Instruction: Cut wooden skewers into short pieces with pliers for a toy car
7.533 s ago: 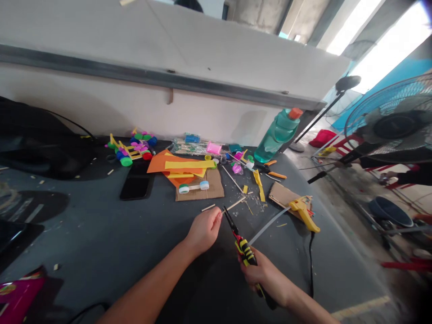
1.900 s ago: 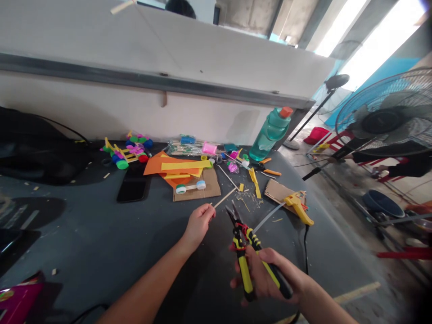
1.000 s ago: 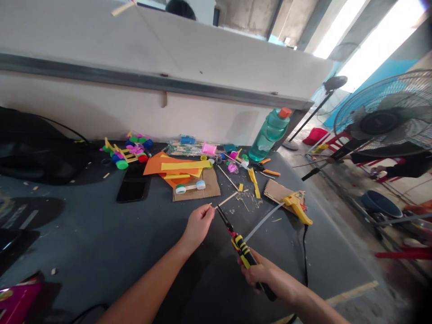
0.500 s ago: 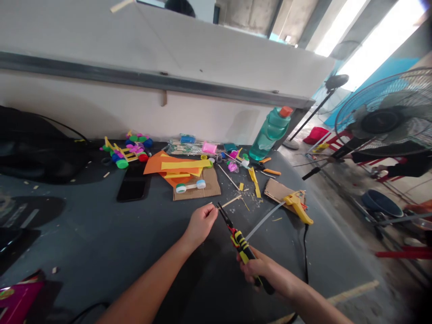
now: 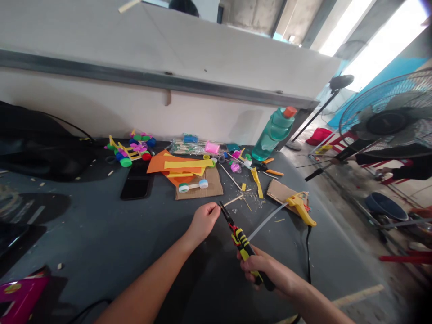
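My right hand (image 5: 254,265) is wrapped round the yellow and black handles of a pair of pliers (image 5: 243,245). The pliers' dark jaws point up and left, beside the fingertips of my left hand (image 5: 204,220). Those fingers are pinched at the near end of a thin wooden stick (image 5: 234,200), which slants up and right over the dark table. Whether the jaws touch the stick is too small to tell. Just behind lies a piece of cardboard (image 5: 216,184) with two bottle caps joined by a stick (image 5: 193,185). Crumbs and yellow scraps lie around the stick's far end.
A yellow glue gun (image 5: 302,209) rests by cardboard on the right, its cord running down. Behind stand a green bottle (image 5: 273,135), orange paper (image 5: 157,163) and colourful cap models (image 5: 124,153). A phone (image 5: 136,185) lies left. A fan (image 5: 386,121) stands beyond the table.
The view has shifted slightly, so the table items appear a little further right. Both hands hold nearly the same pose, with the pliers still beside my left fingertips.
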Motion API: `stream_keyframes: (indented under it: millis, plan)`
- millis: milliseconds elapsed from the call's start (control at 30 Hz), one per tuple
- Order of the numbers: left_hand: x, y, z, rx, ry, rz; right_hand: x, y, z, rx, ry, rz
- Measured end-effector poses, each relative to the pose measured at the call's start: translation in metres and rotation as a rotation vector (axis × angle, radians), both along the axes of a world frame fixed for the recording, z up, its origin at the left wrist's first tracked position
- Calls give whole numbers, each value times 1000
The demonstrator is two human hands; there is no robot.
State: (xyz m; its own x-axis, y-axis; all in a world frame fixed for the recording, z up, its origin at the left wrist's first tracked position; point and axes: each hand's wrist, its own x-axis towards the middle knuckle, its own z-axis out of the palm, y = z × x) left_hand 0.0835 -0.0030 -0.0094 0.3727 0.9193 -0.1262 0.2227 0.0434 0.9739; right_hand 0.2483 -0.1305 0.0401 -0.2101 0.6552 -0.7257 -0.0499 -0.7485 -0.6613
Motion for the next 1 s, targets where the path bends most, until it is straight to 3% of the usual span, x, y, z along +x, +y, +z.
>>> stream_keyframes:
  millis: [733,1000]
  plan:
    - [0,-1,5,14,-8,-30,-5,-4,-17,20,-78,18]
    - [-1,2,2,118,45,-73,-4,-2,-12,-6,71,-65]
